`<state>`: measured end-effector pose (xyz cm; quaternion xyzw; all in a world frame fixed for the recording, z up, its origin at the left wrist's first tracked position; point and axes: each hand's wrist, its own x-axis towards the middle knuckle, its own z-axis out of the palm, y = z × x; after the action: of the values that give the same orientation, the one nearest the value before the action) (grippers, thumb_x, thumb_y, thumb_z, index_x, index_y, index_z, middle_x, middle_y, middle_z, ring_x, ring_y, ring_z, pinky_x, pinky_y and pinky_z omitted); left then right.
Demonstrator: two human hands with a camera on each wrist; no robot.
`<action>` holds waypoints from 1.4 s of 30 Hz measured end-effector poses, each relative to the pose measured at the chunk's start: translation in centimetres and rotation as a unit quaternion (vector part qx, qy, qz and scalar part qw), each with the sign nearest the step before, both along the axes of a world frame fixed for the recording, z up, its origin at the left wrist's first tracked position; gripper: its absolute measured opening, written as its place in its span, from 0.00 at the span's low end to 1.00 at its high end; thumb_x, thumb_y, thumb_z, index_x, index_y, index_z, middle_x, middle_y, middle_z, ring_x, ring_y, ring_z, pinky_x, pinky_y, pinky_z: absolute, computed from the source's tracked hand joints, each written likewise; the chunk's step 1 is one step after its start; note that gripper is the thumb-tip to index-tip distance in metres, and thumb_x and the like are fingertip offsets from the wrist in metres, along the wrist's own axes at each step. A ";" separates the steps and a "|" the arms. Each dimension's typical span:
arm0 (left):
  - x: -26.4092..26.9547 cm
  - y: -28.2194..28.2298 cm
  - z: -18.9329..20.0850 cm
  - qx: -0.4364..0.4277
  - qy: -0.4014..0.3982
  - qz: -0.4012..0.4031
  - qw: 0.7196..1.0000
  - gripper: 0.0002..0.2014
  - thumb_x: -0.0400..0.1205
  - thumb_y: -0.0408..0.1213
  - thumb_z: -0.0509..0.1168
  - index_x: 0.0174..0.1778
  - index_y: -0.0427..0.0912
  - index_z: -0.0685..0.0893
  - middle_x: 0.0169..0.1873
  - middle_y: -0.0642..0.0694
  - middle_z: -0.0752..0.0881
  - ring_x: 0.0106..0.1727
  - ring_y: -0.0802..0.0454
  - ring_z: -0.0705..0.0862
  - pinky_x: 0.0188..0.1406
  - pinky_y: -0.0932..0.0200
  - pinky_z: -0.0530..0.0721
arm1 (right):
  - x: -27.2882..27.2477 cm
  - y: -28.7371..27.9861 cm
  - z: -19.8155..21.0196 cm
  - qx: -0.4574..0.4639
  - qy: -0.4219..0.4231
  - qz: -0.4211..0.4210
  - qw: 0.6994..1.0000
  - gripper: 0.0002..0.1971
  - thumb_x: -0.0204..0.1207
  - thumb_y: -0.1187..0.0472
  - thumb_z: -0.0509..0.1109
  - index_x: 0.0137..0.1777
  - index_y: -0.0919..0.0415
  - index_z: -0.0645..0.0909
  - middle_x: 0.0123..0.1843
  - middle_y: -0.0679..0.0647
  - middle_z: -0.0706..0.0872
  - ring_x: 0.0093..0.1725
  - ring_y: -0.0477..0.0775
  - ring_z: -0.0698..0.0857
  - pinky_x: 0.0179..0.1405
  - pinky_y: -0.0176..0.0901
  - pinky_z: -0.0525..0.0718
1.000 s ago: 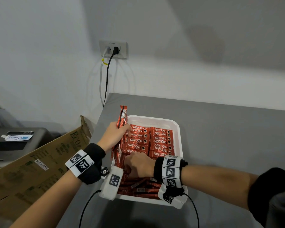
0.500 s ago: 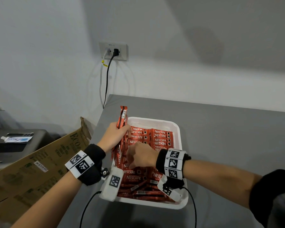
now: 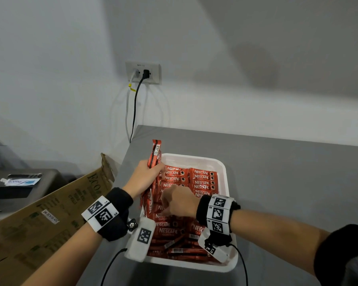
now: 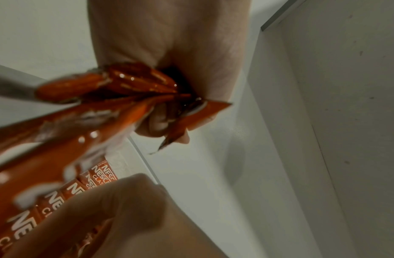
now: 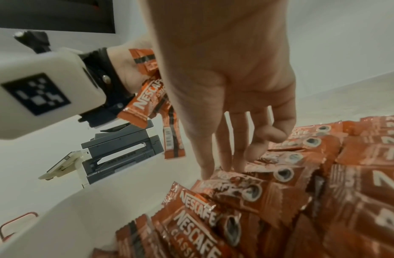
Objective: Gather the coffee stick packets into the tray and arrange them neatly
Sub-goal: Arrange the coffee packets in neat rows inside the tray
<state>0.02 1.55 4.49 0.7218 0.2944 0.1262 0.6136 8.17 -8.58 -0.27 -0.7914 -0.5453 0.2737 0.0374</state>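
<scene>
My left hand (image 3: 145,178) grips a bundle of red foil coffee stick packets (image 3: 154,159) at the white plastic tray (image 3: 223,172)'s 10 o'clock; right hand (image 5: 224,97), fingers extended, presses the rows. Loose grip risks spilling the bundle.

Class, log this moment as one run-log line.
left hand: grips bunch of Nescafe sticks | right hand: fingers straight, touching packets in white tray | stage: arranging

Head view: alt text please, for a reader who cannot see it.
A left hand grips a bundle of red coffee sticks upright at the left edge of a white tray on a grey table, while the right hand reaches into the packets filling the tray. A cardboard box stands to the left.
</scene>
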 end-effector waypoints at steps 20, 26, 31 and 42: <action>-0.1 0.0 0.0 0.006 0.004 -0.003 1.000 0.10 0.80 0.32 0.62 0.32 0.37 0.78 0.24 0.50 0.82 0.30 0.55 0.82 0.38 0.62 0.80 | 1.4 -0.1 -0.3 -0.058 -0.019 0.037 0.997 0.15 0.73 0.51 0.75 0.54 0.60 0.83 0.58 0.55 0.84 0.55 0.57 0.84 0.56 0.54 0.85; -0.1 0.0 0.0 -0.005 0.008 -0.003 1.000 0.09 0.80 0.33 0.62 0.33 0.38 0.78 0.27 0.48 0.82 0.31 0.54 0.83 0.39 0.59 0.81 | 1.1 -0.4 -0.7 -0.058 -0.057 0.050 0.995 0.18 0.72 0.51 0.75 0.56 0.62 0.82 0.59 0.56 0.83 0.54 0.59 0.84 0.54 0.55 0.86; -0.2 -0.1 0.2 0.006 0.009 -0.007 1.000 0.09 0.80 0.32 0.61 0.34 0.36 0.78 0.26 0.50 0.80 0.29 0.56 0.82 0.35 0.64 0.79 | 1.1 -0.3 0.0 -0.077 -0.079 0.049 0.993 0.20 0.73 0.50 0.75 0.59 0.61 0.81 0.60 0.56 0.82 0.55 0.58 0.84 0.49 0.46 0.84; 0.0 -0.2 0.0 -0.018 -0.032 0.020 0.999 0.05 0.79 0.29 0.64 0.42 0.34 0.85 0.39 0.39 0.87 0.40 0.47 0.86 0.48 0.54 0.84 | 4.0 -1.1 4.2 0.232 0.066 -0.109 0.964 0.16 0.84 0.56 0.60 0.46 0.65 0.85 0.41 0.59 0.88 0.38 0.58 0.85 0.39 0.51 0.82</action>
<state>0.00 1.33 4.53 0.7002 0.2911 0.1563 0.6329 12.21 -9.65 3.98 -0.7960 -0.5005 0.1854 0.2854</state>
